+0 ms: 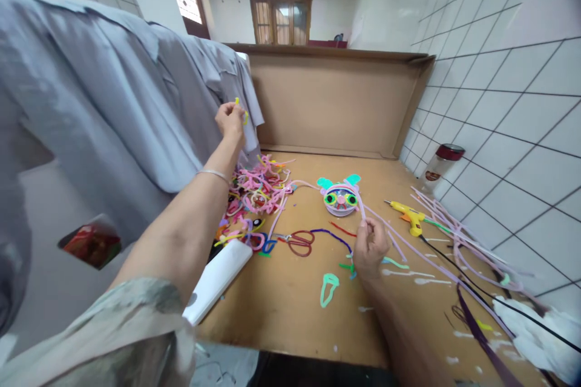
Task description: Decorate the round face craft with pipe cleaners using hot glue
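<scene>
Raised above the pile at the left, my left hand (pixel 230 122) is closed in a pinch on a small bent yellow pipe cleaner (pixel 246 116). Low over the table, my right hand (pixel 372 247) pinches the end of a lilac pipe cleaner (pixel 361 205), which runs up to a round animal face (pixel 340 208). That face has green ears, yellow-and-black eyes and a pink nose. Near my right wrist lie a dark blue pipe cleaner (pixel 333 234) and a red pipe cleaner (pixel 342 229). A mint-green loop (pixel 329 290) is closer to the front edge.
A tangled pile of coloured pipe cleaners (pixel 261 187) is at the left, with red-handled scissors (pixel 301 243) and a white box-like object (pixel 220 281) nearby. At the right are a yellow glue gun (pixel 411 217), its cord, long lilac stems (pixel 467 248), a jar (pixel 440 166) and white tissue (pixel 535 332).
</scene>
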### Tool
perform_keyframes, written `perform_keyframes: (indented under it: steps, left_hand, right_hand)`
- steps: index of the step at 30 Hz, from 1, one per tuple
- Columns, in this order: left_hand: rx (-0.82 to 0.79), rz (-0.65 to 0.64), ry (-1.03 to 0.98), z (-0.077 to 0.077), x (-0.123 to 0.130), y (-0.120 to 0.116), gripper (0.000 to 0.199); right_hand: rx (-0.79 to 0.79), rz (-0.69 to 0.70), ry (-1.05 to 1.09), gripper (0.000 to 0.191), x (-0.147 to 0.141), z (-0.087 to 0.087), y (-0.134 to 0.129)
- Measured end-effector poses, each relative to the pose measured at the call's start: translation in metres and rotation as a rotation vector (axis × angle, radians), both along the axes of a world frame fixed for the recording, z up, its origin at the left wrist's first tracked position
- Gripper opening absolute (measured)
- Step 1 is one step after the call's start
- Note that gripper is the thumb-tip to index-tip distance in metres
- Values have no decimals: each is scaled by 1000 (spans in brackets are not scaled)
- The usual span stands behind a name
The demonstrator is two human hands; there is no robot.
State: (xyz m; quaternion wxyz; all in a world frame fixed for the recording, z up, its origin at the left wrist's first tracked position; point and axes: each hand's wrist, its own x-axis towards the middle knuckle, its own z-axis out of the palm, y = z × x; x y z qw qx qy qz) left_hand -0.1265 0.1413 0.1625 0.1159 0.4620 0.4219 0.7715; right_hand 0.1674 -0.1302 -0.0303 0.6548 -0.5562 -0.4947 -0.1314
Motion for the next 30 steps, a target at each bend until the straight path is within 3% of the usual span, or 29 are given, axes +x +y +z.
perform_keyframes:
  steps: [3,6,10,14,16,19,21,23,26,27,30]
  left_hand:
    - [70,-14,-36,7,-2,-16,16]
    - [152,-68,48,12,-6,-37,13]
    - [106,-190,211,11,-7,-72,13]
    - [-45,-377,422,-7,7,-110,22]
    - [-176,-436,628,-21,16,-127,24]
    - [-342,-429,948,-41,26,-140,28]
    - [-392,-318,1040,-49,26,-135,31]
    - [-452,-110,1074,-54,23,-121,29]
    - [-695,114,1157,-64,16,-89,33]
    - [-807,145,1186,-69,15,-78,35]
    - [-899,129,1218,-91,13,-50,37]
  right_hand:
    - [-15,-16,-9,19,0,-1,2]
    - [-46,-25,-5,20,1,-2,2]
    - [-42,-5,-2,20,-1,-1,2]
    - [-49,6,-1,22,-4,-1,0]
    - [-48,13,-11,22,-5,0,0]
    - [-35,17,-35,22,-4,1,-2]
    - [-21,-2,-28,23,-1,3,-2]
    - [1,-34,23,24,3,4,-3]
    - [17,-66,133,25,9,4,-3]
    - [16,-68,160,25,11,3,-3]
    - [-1,-65,184,25,14,0,-1]
